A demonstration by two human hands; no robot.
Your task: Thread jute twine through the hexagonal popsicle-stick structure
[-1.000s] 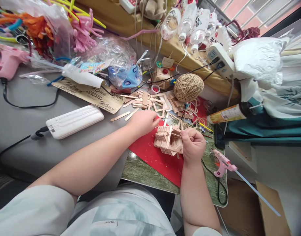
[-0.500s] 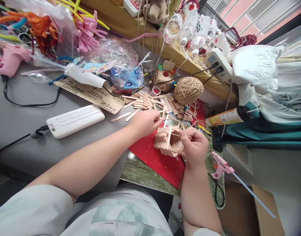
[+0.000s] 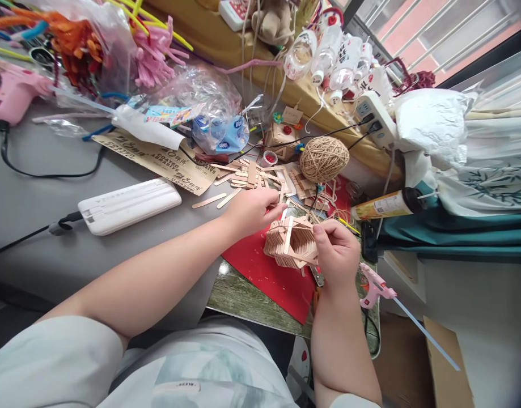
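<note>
A small house built of wooden craft sticks [image 3: 291, 242] rests on a red sheet [image 3: 269, 272]. My right hand [image 3: 337, 249] is closed on the house's right side and pinches a thin strand of twine against it. My left hand [image 3: 252, 209] hovers at the upper left of the house with its fingers pinched on the twine strand. A ball of twine [image 3: 323, 159] lies just beyond, among loose craft sticks [image 3: 251, 174].
A pink glue gun [image 3: 373, 286] lies right of my right hand at the table edge. A white power bank [image 3: 130, 205], a sandpaper sheet [image 3: 158, 158], plastic bags, pipe cleaners [image 3: 153, 48], a power strip [image 3: 373, 116] and bottles crowd the far side.
My left hand has moved right and up toward the house's top. My right hand has loosened from a fist into a pinch at the house. The view has shifted slightly.
</note>
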